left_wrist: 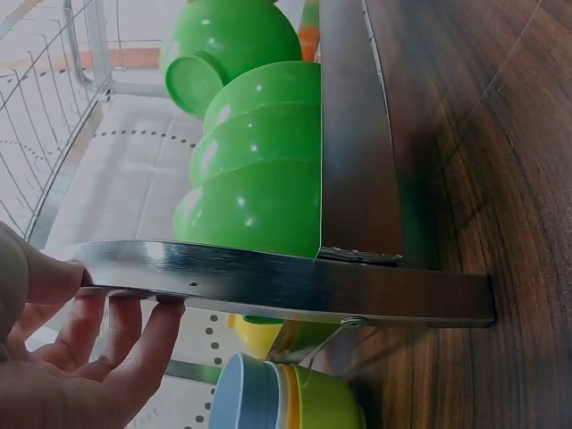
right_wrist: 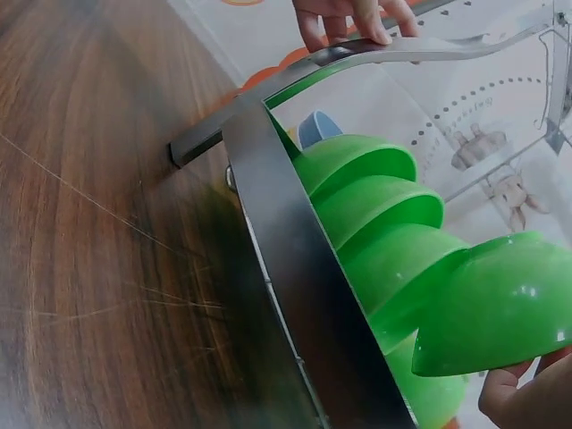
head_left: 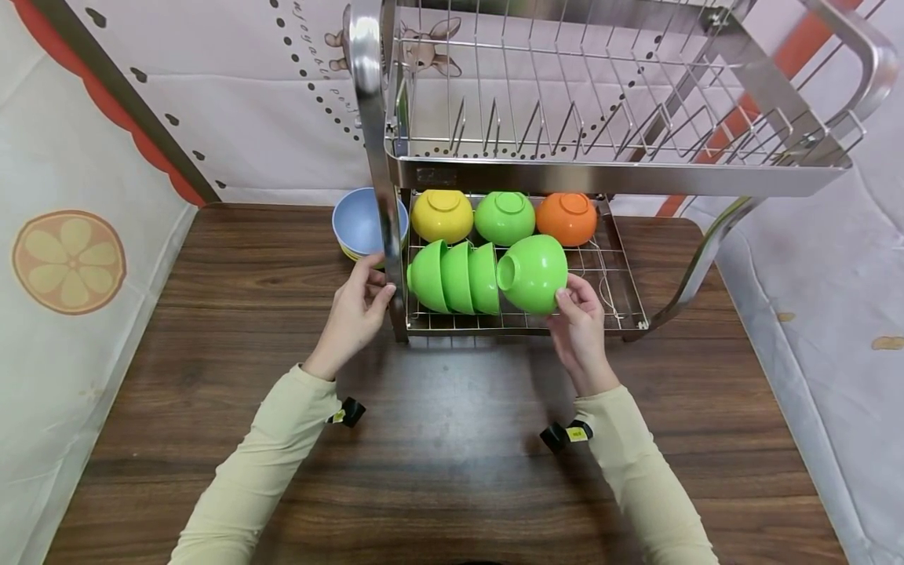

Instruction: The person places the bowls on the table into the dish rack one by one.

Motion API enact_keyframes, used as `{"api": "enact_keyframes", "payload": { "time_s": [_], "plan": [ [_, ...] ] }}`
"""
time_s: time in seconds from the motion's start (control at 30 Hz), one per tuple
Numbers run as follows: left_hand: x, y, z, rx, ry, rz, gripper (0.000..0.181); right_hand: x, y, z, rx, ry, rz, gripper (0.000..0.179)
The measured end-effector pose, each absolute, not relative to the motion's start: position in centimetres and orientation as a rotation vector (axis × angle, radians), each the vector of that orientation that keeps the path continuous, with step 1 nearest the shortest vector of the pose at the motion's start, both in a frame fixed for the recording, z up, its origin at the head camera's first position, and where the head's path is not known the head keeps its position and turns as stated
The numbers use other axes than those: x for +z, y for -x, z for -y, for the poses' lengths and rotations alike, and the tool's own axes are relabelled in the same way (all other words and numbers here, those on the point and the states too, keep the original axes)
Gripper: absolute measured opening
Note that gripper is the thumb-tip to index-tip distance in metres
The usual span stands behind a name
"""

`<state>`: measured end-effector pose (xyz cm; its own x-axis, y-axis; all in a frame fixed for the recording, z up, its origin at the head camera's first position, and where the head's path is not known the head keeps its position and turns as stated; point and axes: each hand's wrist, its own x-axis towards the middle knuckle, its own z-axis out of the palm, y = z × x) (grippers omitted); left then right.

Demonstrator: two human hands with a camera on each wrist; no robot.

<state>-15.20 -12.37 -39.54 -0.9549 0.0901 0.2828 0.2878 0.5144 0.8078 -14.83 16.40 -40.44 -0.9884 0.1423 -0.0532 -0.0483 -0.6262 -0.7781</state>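
Note:
My right hand (head_left: 582, 329) pinches a green bowl (head_left: 540, 275) by its rim, the bowl tilted on its side with its foot facing left. Just left of it, several green bowls (head_left: 455, 278) lean on their sides in a nested row on the lower tier of a metal dish rack (head_left: 469, 331). My left hand (head_left: 353, 318) grips the rack's front left post (left_wrist: 206, 268), thumb on one side and fingers on the other. In the right wrist view the held bowl (right_wrist: 500, 304) overlaps the end of the row.
Behind the row sit upside-down yellow (head_left: 442, 216), green (head_left: 504, 218) and orange (head_left: 567, 220) bowls. A nested stack with a blue bowl (head_left: 363, 220) on top stands on the wooden table (head_left: 438, 471), left of the rack. The upper wire tier (head_left: 565, 102) overhangs the lower one.

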Motion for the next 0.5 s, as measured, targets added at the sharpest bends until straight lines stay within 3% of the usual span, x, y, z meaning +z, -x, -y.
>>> {"api": "enact_keyframes", "payload": {
  "time_s": [0.5],
  "plan": [
    [-39.3,15.3,12.4,-1.445,0.301,2.57,0.036,-41.9,16.4,-15.5,2.715,0.339,1.416,0.033]
  ]
}}
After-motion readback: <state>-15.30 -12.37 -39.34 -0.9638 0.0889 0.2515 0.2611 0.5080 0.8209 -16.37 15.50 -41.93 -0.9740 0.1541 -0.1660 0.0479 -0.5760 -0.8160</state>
